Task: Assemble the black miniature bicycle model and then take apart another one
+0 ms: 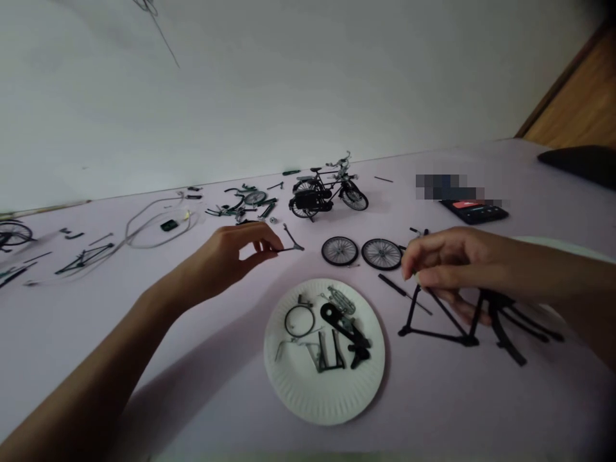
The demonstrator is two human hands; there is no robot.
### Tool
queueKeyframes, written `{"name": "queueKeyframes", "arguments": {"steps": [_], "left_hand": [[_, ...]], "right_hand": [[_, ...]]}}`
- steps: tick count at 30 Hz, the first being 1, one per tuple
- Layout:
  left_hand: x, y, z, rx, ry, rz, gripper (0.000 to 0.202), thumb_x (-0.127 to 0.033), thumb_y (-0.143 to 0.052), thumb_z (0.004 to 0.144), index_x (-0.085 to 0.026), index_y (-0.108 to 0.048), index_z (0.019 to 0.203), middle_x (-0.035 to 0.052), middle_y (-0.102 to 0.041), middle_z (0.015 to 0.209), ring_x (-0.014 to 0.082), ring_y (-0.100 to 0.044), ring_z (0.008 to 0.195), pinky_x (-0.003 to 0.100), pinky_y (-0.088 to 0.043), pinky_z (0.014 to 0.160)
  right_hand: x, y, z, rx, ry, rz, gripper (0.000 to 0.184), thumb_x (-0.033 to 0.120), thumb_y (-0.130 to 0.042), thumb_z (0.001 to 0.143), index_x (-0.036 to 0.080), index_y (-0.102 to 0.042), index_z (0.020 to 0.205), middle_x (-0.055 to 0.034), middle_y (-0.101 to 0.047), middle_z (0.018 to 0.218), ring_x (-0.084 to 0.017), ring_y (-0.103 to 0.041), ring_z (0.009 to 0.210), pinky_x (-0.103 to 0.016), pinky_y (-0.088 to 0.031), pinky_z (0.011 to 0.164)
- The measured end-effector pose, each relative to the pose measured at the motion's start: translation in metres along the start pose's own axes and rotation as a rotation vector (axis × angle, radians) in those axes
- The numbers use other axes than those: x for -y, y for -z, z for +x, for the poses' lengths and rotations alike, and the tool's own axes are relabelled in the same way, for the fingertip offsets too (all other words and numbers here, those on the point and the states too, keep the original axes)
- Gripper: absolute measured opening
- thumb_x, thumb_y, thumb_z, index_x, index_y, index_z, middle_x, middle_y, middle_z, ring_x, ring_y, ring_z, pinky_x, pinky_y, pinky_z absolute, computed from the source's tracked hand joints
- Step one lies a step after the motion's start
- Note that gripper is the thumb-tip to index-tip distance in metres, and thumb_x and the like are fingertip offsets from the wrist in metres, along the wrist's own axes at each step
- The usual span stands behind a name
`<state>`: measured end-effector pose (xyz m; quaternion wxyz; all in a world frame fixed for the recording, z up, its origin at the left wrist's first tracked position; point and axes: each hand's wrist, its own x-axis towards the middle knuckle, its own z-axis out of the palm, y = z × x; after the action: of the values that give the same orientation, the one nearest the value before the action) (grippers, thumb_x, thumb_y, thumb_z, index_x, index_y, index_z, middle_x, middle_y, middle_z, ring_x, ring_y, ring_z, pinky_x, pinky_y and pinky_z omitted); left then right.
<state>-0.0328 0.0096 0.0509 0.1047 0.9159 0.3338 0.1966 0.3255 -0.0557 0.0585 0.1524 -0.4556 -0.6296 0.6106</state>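
Observation:
My left hand [245, 253] pinches one end of a small dark Y-shaped bicycle fork [294, 246], its prongs pointing away to the right. On the right, my right hand [447, 266] is closed on a black miniature bicycle frame [433, 335], which hangs below the fingers with its rear stays and mudguard toward the right. A white paper plate [323, 410] between the hands holds a ring, handlebar, stand and other small parts. Just beyond it lie two spoked wheels, one [339, 251] apart from my hands, the other [382, 255] near my right fingertips.
An assembled miniature bicycle [327, 192] stands at the back. Loose dark parts [250, 199] and a looped pale cable [128, 231] lie to the left. A screwdriver [392, 284] rests by the frame. A phone [476, 210] lies at the back right, before the wall [289, 83].

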Motion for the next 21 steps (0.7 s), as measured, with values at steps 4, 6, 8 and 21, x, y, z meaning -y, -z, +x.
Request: {"name": "queueKeyframes", "arguments": {"steps": [4,6,8,21], "left_hand": [[0.037,-0.010,-0.011,-0.018,0.150,-0.128,0.009,-0.025,-0.065,0.090,-0.018,-0.067,0.095,0.0042,-0.071,0.092,0.0165,-0.068,0.083,0.027,-0.055,0.076],[0.040,-0.016,-0.013,0.016,0.139,-0.150,0.008,-0.023,-0.066,0.088,-0.017,-0.068,0.093,0.0051,-0.072,0.090,0.0169,-0.068,0.082,0.028,-0.055,0.076],[0.035,-0.021,-0.013,0.054,0.106,-0.148,0.008,-0.021,-0.065,0.089,-0.017,-0.070,0.093,0.0052,-0.071,0.090,0.0162,-0.067,0.081,0.028,-0.054,0.075],[0.019,-0.026,-0.011,0.097,0.040,-0.008,0.018,-0.030,-0.056,0.096,-0.017,-0.068,0.097,0.0067,-0.067,0.092,0.0170,-0.060,0.081,0.029,-0.048,0.073]], "right_hand": [[-0.004,-0.019,0.009,0.137,-0.053,-0.028,0.023,0.033,-0.072,0.084,0.021,-0.064,0.102,0.0025,-0.063,0.068,-0.010,-0.061,0.052,-0.017,-0.047,0.049],[-0.011,-0.026,0.011,0.217,-0.081,-0.049,0.023,0.035,-0.070,0.087,0.021,-0.064,0.105,0.0025,-0.063,0.068,-0.010,-0.060,0.055,-0.017,-0.046,0.052],[-0.019,-0.030,0.012,0.312,-0.100,-0.075,0.025,0.039,-0.068,0.088,0.021,-0.065,0.105,0.0031,-0.061,0.064,-0.009,-0.057,0.054,-0.017,-0.042,0.050],[-0.032,-0.031,0.015,0.314,-0.226,-0.063,0.028,0.048,-0.068,0.086,0.022,-0.061,0.094,0.0029,-0.061,0.067,-0.008,-0.053,0.056,-0.015,-0.042,0.050]]}}
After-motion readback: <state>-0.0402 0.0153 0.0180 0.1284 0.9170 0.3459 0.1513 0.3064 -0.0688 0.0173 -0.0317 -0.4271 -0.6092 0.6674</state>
